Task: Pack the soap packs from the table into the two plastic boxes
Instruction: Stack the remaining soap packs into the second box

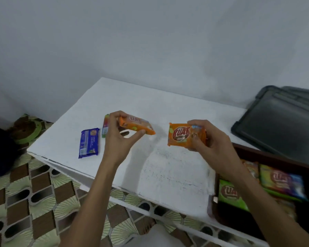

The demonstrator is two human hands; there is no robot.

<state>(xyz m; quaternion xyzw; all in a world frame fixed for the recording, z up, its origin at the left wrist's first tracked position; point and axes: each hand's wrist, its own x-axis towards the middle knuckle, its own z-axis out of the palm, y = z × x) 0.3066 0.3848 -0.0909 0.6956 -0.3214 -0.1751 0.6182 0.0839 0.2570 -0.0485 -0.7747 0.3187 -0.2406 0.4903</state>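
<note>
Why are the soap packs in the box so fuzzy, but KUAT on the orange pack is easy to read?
Head view: the boxed packs lie at the frame's edge, smeared, probably by motion blur; the orange pack in the right hand sits nearer the middle, sharper.

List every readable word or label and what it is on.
"KUAT": orange plastic soap pack in the right hand.
"KUAT", blurred: green soap pack and multicoloured pack in the dark plastic box.
Too blurred: small print on the blue soap pack; logo on the tilted orange pack in the left hand.
</note>
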